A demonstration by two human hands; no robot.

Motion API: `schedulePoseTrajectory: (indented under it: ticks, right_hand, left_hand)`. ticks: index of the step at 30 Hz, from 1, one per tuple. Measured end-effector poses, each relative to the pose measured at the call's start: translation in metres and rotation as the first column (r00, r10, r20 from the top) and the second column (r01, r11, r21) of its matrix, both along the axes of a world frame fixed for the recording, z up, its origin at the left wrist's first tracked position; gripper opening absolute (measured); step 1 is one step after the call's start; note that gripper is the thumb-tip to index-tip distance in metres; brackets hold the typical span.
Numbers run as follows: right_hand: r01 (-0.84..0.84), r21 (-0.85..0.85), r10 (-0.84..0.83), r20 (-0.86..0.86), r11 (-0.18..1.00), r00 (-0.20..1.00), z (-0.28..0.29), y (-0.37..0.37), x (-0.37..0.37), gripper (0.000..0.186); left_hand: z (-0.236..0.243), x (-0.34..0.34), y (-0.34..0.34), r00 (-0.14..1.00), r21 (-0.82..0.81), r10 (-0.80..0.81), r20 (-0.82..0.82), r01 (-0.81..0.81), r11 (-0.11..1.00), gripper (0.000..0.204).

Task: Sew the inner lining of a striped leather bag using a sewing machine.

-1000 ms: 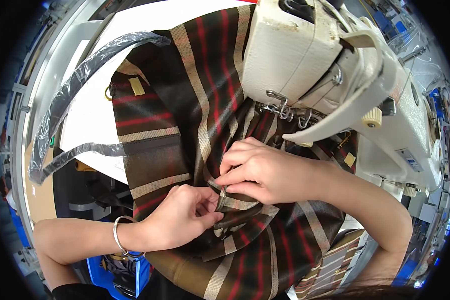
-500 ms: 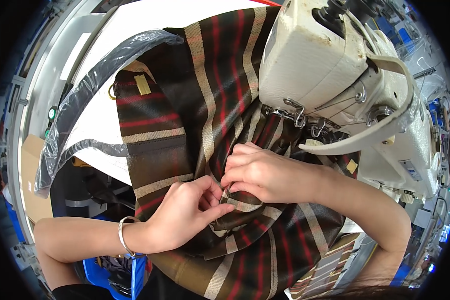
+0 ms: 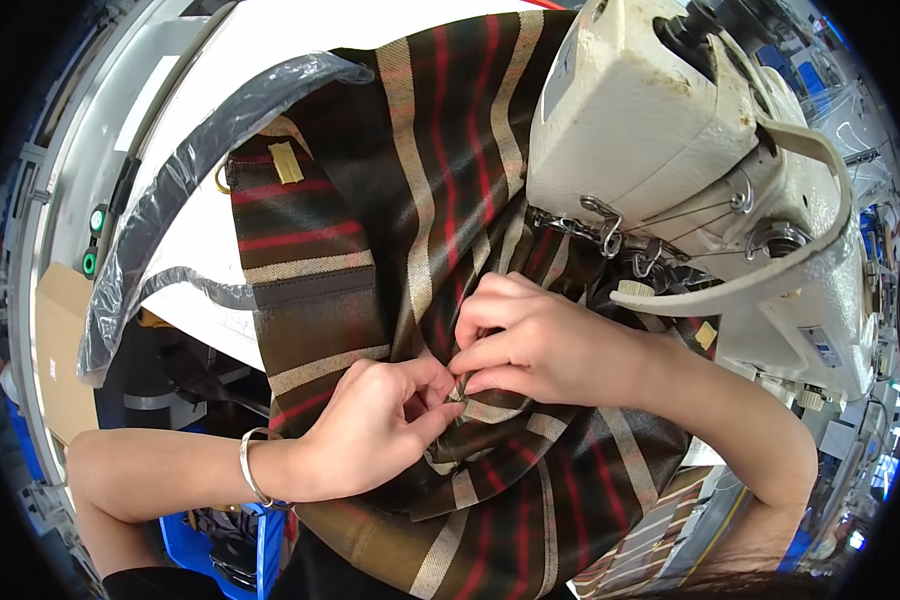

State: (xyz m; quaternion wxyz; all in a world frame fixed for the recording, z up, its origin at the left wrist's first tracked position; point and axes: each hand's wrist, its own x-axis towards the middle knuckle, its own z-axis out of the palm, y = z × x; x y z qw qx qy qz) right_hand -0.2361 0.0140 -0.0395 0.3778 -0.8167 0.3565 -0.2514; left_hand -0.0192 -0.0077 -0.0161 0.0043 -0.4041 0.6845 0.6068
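A dark brown striped bag [image 3: 310, 325], with red and beige bands and a smooth sheen, lies bunched in front of me. My left hand [image 3: 375, 425] pinches a folded edge of it between thumb and fingers. Right beside it, my right hand [image 3: 550, 345] grips the same fold, fingertips nearly touching the left ones. What lies right under the fingertips is too small to make out. A dark strap [image 3: 175, 200] wrapped in clear plastic curves off the bag's left side. Yellow tape [image 3: 285, 163] sticks near its upper left corner.
A cream sewing machine [image 3: 630, 130] stands at the right, its thread guides and needle area over the bag. A pale curved band [image 3: 770, 285] arches from it. Lower left is a blue bin [image 3: 268, 550] holding dark items. A cardboard box [image 3: 62, 345] stands at the left.
My left thumb has closed in toward its fingers, and both hands' fingertips have drawn closer together on the fold. The view has shifted slightly.
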Motion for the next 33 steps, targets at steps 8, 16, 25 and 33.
schedulePoseTrajectory:
  ticks: [8,16,25,33]
  right_hand:
    - [-0.118,-0.425,0.021,-0.226,0.898,0.974,-0.006,0.004,0.006,0.012]
    - [-0.166,-0.566,-0.016,-0.302,0.808,0.953,-0.008,0.011,0.005,0.010]
    - [-0.189,-0.552,-0.027,-0.360,0.812,0.933,-0.010,0.014,0.009,0.011]
    - [-0.048,-0.188,0.029,-0.104,0.981,0.994,-0.009,0.014,0.007,0.007]
  left_hand:
    - [-0.003,0.001,0.001,0.997,-0.062,-0.052,0.048,0.054,0.997,0.013]
    - [-0.011,0.005,0.004,0.977,-0.425,-0.192,-0.094,0.135,0.895,0.017]
    - [-0.015,0.005,0.005,0.964,-0.466,-0.265,0.006,0.237,0.852,0.014]
    - [-0.015,0.008,0.007,0.982,-0.288,-0.183,-0.053,0.161,0.944,0.011]
